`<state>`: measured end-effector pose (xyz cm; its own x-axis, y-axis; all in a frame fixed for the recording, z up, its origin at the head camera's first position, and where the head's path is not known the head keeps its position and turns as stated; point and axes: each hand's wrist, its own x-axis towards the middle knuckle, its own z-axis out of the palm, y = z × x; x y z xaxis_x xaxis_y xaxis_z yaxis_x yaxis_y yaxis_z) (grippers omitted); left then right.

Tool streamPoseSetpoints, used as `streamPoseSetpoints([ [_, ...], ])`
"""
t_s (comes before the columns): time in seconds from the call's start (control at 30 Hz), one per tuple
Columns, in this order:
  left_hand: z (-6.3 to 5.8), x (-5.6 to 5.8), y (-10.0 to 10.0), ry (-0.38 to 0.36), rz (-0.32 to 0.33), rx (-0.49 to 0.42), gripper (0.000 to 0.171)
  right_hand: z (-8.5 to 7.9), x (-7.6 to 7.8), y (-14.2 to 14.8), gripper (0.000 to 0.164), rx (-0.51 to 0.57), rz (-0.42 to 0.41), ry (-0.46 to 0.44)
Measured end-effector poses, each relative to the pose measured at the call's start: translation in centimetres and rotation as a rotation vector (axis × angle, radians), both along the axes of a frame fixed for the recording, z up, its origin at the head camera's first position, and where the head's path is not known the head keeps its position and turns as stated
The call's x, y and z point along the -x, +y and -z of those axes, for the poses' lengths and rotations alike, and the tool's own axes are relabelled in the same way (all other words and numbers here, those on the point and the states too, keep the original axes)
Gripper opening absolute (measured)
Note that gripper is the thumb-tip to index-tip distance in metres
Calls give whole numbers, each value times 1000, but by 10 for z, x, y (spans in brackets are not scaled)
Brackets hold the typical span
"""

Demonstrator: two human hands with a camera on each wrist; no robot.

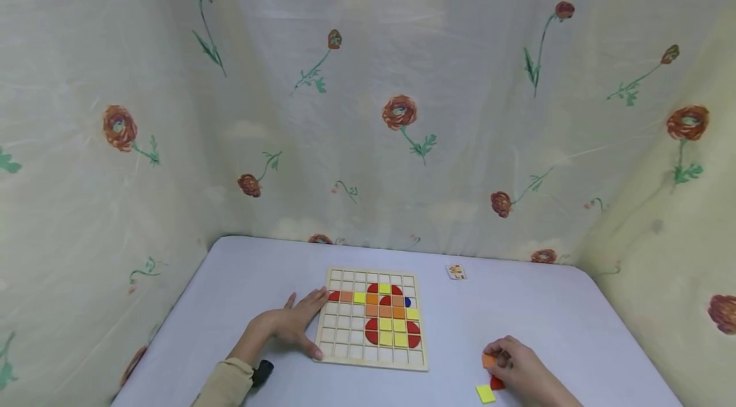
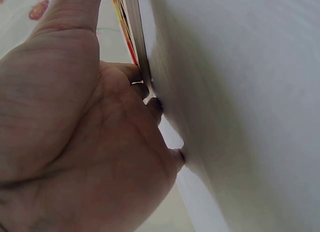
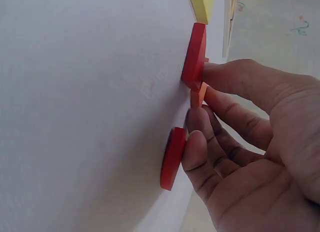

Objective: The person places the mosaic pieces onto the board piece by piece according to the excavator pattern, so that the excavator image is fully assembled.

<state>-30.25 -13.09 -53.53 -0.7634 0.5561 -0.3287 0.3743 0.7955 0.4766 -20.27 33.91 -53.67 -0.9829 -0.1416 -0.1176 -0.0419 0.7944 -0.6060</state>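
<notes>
A wooden grid board [image 1: 374, 365] lies on the table, with red, yellow, orange and blue flat pieces in part of its cells. My left hand [image 1: 296, 324] spans the board's left edge, thumb and fingers spread; in the left wrist view the fingertips [image 2: 142, 85] are right at the board's side. Off to the right, my right hand [image 1: 520, 365] pinches an orange square tile [image 1: 489, 361] between thumb and fingers, low over the table. Near that hand lie a red piece [image 3: 195, 55], a second red piece [image 3: 172, 159] by the curled fingers, and a yellow square tile [image 1: 485, 393].
A small printed card [image 1: 457, 272] lies beyond the board, to its right. The white table [image 1: 517, 292] is enclosed at the back and both sides by a flower-patterned curtain [image 1: 345, 138]. A black band [image 1: 262, 374] is at the left wrist.
</notes>
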Motion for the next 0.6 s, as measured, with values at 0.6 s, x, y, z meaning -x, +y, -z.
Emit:
streamPoseSetpoints([
  [0.6, 1, 1, 0, -3, -10, 9, 125, -20, 42, -96, 22, 60, -131, 48],
])
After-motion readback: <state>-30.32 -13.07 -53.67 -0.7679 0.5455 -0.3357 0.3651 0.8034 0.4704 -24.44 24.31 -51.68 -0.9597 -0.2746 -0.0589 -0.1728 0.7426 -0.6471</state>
